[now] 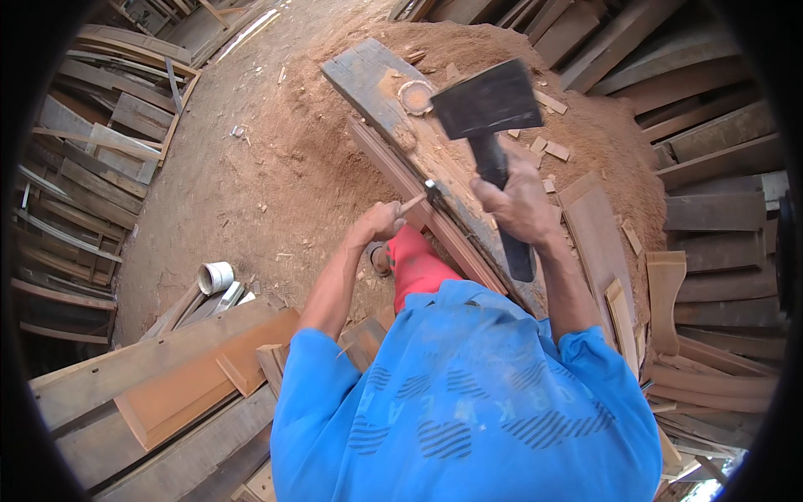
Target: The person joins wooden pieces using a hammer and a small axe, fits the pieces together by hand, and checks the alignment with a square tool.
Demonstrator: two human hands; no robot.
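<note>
My right hand [523, 201] is closed round the handle of a black mallet [488, 99], its broad block head raised above a weathered wooden bench plank [368, 71]. My left hand [382, 222] is closed on a thin, light wooden handle. At the end of that handle is a small dark metal head with a shiny top, so it looks like a small hammer [432, 191]. This head stands at the edge of a long reddish-brown wooden rail [381, 159], which lies along the plank's left side. Whether it touches the rail cannot be made out.
A round shallow dish [416, 98] sits on the plank. Sawdust [293, 125] and wood scraps [556, 151] cover the ground. Stacked boards line the left [109, 176] and right [715, 213]. A white tub [216, 277] stands by wooden boards [192, 368] at the near left.
</note>
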